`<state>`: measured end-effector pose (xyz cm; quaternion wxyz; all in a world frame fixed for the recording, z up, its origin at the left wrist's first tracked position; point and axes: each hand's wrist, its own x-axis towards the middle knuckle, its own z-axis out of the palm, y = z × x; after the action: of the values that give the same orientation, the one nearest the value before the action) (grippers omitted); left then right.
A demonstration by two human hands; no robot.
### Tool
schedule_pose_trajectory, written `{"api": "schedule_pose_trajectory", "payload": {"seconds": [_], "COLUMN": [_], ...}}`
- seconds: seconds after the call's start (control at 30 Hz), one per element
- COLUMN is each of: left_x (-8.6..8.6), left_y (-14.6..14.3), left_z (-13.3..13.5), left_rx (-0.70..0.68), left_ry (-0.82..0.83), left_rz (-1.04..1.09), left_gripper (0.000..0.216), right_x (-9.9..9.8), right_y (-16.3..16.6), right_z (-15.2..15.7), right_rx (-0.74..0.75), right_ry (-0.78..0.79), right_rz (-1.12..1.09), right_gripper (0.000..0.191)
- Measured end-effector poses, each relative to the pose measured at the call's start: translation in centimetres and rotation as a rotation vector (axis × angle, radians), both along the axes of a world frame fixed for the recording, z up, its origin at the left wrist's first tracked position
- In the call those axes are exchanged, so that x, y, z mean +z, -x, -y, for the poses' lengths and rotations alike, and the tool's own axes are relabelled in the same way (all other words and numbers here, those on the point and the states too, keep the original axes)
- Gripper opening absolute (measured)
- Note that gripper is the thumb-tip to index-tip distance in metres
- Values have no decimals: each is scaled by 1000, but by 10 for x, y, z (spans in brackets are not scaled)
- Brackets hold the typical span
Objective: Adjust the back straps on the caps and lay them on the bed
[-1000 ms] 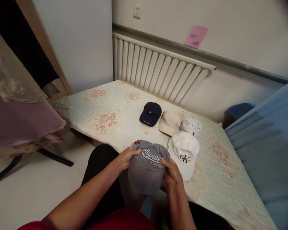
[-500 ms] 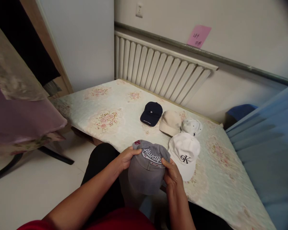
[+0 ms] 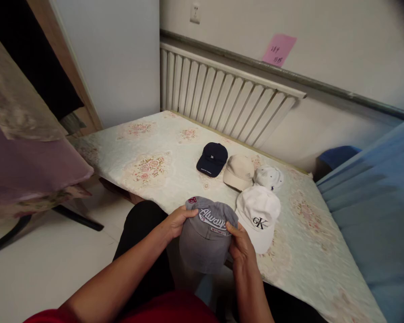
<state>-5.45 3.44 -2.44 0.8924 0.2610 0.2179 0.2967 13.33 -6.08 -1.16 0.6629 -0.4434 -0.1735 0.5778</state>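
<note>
I hold a grey cap [image 3: 205,235] with white lettering over the near edge of a floral mattress [image 3: 161,157]. My left hand [image 3: 177,222] grips the cap's left side, thumb on top. Fingers of my right hand [image 3: 241,244] are curled round its right side. Just right of it lies a white cap [image 3: 260,216] with black letters. Farther back sit a navy cap [image 3: 212,159], a beige cap [image 3: 238,172] and a small white cap [image 3: 268,177].
A white radiator [image 3: 222,96] runs along the wall behind the mattress, with a pink note [image 3: 278,49] above it. Blue fabric [image 3: 377,197] lies at the right. A mauve cushion [image 3: 27,170] and a wooden frame [image 3: 70,72] stand at the left, over pale floor [image 3: 50,264].
</note>
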Motion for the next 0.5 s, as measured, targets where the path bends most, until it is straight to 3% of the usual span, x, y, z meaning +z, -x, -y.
{"api": "schedule_pose_trajectory", "payload": {"seconds": [0.5], "left_x": [-6], "left_y": [0], "left_z": [0], "left_rx": [-7], "left_ry": [12], "left_rz": [-8], "left_gripper": [40], "right_x": [-1], "right_y": [1], "right_z": [2], "right_rx": [2], "right_ry": [10], "right_rz": [-1], "right_gripper": [40]}}
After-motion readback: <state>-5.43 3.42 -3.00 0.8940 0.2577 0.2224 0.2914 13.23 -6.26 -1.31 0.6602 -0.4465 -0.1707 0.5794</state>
